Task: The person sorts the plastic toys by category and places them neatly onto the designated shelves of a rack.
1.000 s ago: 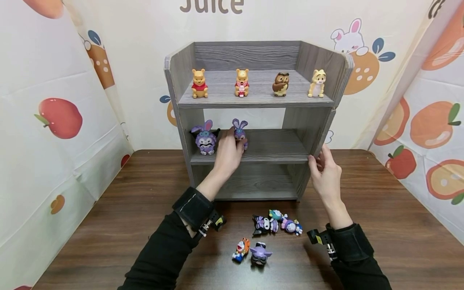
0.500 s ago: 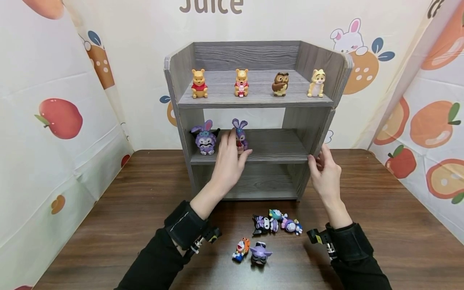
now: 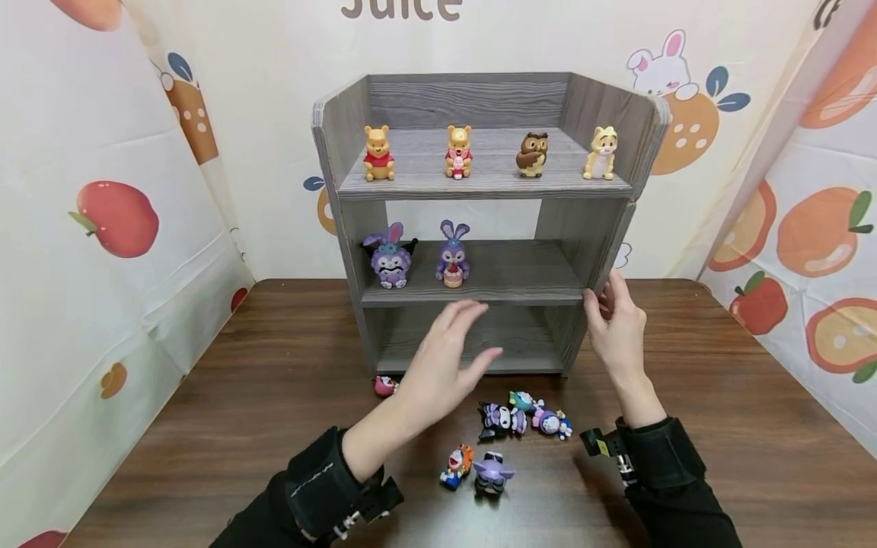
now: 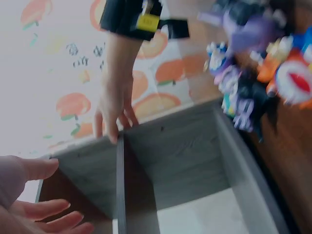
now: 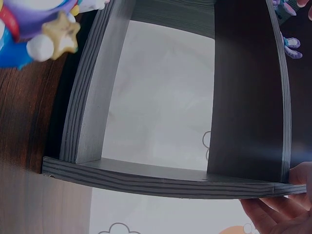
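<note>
My left hand (image 3: 441,369) is in front of the grey wooden shelf's bottom level, fingers apart and holding nothing. Above it, on the middle level, stands a purple rabbit figurine (image 3: 453,255) with a cake-like piece at its front. A larger purple figurine (image 3: 390,257) with long ears and black points at its sides stands to its left. At the right side panel, my right hand (image 3: 617,339) grips the edge of the shelf (image 3: 473,295). In the right wrist view, the fingers (image 5: 278,214) lie along the panel's outer face.
The top level holds two yellow bear figurines (image 3: 378,154), an owl figurine (image 3: 531,155) and a pale yellow animal figurine (image 3: 601,154). Several small figurines (image 3: 503,420) lie on the brown table before the shelf. A pink figurine (image 3: 385,386) lies near the shelf's left foot.
My left hand has let go of the purple rabbit figurine and moved down and toward me, leaving it standing. The pink figurine has come into sight. My right hand stays on the shelf edge.
</note>
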A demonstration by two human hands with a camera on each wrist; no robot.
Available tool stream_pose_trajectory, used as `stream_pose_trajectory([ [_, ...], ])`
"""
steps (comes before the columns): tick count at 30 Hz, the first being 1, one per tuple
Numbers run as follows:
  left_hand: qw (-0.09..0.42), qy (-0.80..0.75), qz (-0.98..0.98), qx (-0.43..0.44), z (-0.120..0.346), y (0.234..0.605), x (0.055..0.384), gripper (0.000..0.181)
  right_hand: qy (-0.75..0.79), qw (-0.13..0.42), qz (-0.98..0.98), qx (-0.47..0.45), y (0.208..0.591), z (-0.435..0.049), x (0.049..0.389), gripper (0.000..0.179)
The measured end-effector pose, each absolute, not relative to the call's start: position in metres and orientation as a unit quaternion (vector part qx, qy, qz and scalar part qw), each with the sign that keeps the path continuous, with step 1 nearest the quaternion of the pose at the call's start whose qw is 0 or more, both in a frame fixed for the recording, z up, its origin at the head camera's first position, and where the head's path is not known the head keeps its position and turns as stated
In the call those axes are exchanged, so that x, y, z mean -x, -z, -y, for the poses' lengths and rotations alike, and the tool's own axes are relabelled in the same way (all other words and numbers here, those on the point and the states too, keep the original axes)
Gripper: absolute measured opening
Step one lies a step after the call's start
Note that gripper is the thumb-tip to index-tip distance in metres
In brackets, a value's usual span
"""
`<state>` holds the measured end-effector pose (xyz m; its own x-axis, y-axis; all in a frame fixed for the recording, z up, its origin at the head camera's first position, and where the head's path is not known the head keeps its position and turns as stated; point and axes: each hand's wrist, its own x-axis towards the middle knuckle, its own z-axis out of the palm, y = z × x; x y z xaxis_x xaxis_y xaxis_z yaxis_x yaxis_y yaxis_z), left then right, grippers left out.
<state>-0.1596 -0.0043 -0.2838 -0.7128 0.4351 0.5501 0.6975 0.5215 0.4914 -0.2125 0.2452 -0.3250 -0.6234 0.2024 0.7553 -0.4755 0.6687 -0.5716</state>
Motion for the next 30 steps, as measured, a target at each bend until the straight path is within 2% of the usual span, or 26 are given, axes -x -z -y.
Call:
stream_pose_trajectory([
  [4,0.110,0.345,0.860,0.361,0.004,0.296,0.148,0.047,-0.401,0.424,0.808,-0.084,0.325,-0.246,0.213,0.043],
  [7,0.076,0.316,0.865,0.382,0.002,0.309,0.140,0.044,-0.402,0.424,0.808,-0.084,0.326,-0.246,0.213,0.043],
  [13,0.061,0.250,0.870,0.421,0.001,0.334,0.130,0.042,-0.404,0.424,0.807,-0.082,0.325,-0.245,0.213,0.043],
  [23,0.019,0.178,0.881,0.438,0.005,0.359,0.119,0.046,-0.404,0.422,0.807,-0.080,0.324,-0.244,0.212,0.043],
  [30,0.014,0.145,0.880,0.452,0.005,0.373,0.116,0.050,-0.409,0.418,0.807,-0.083,0.324,-0.243,0.212,0.043],
])
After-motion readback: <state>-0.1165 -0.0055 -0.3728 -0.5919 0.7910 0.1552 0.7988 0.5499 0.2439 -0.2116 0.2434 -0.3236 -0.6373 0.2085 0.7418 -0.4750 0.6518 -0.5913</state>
